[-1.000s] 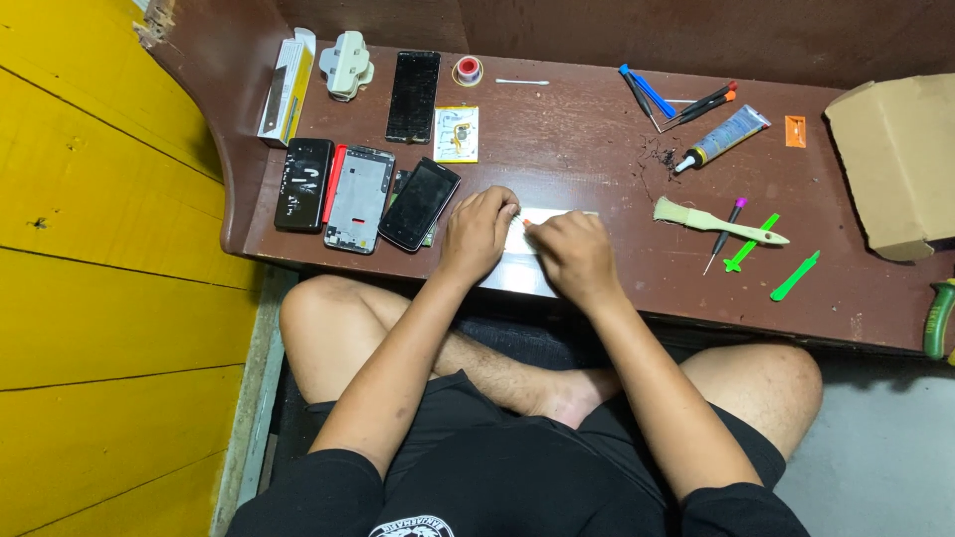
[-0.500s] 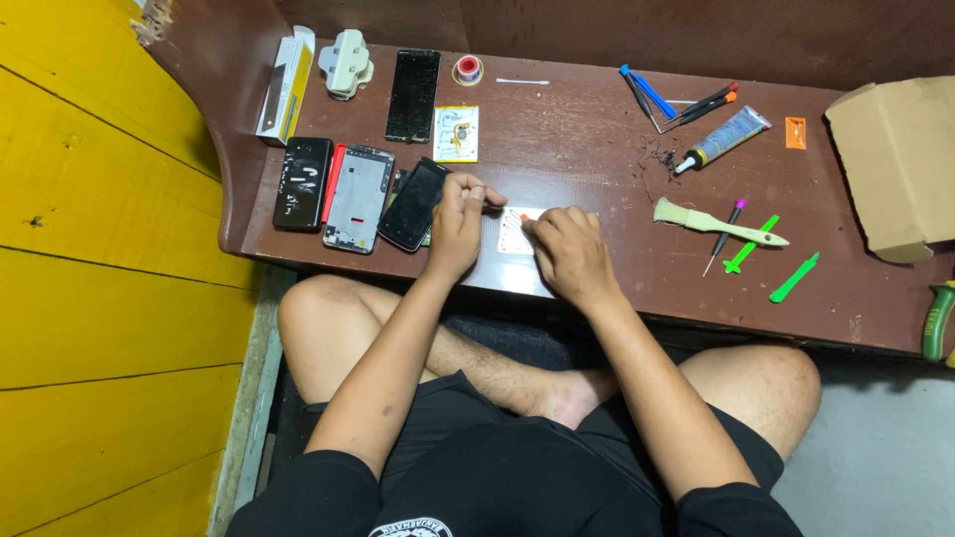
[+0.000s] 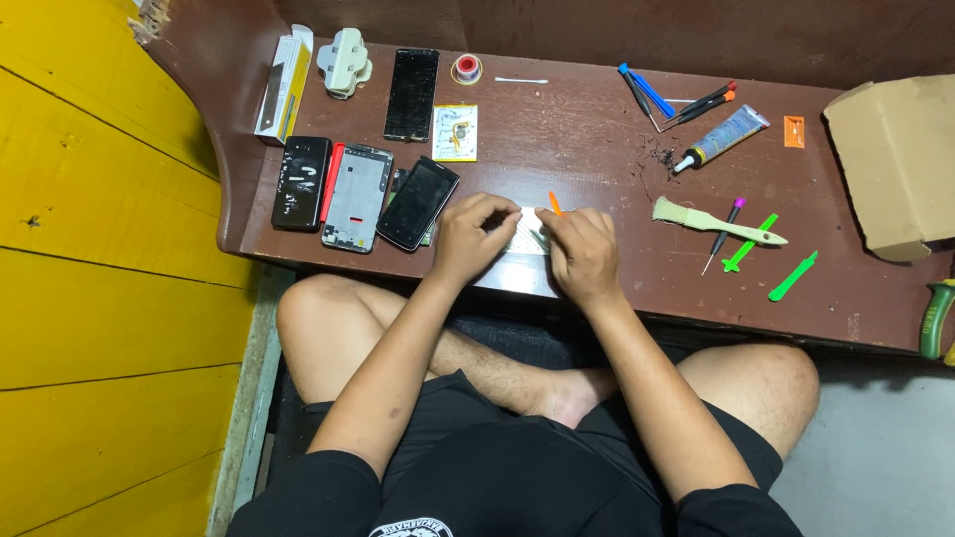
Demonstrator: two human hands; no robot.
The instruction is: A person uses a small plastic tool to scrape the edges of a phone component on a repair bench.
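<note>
1. The left hand (image 3: 468, 239) is curling its fingers over the left end of a small pale flat rectangular part (image 3: 527, 232), pinching it against the dark brown wooden table (image 3: 597, 159).
2. The right hand (image 3: 585, 254) is resting on the right end of the same part, fingers bent and pressing on it; a thin orange tool tip (image 3: 554, 203) is sticking up just beyond its fingers, though whether the hand is gripping that tool cannot be told.
3. The pale part is lying near the front edge of the table, directly between the two hands and mostly covered by them.
4. Just left of the left hand, a black smartphone (image 3: 418, 202) is lying tilted, beside a silver phone frame (image 3: 356, 197) and another black glossy phone (image 3: 300, 182).
5. To the right, well apart from the hands, a pale wooden-handled brush (image 3: 711, 221), a purple-capped small screwdriver (image 3: 723, 231) and two green plastic pry tools (image 3: 771, 261) are lying on the table.
6. A grey glue tube (image 3: 724, 135) is lying further back, near a brown cardboard box (image 3: 895, 159).
</note>
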